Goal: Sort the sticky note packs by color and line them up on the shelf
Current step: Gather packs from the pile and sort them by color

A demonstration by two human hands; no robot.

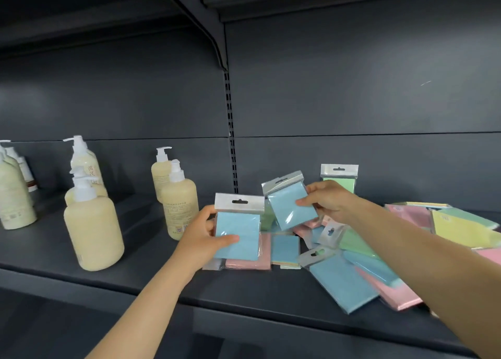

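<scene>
While the left hand grips one blue pack upright above the shelf, the right hand grips a second blue pack, tilted and just right of the first, the unsorted heap lying nearer the right hand.

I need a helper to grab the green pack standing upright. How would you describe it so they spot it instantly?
On the dark shelf, look right of the slotted upright post, behind the right hand. The green pack stands against the back panel; all other packs lie flat or are held.
</scene>
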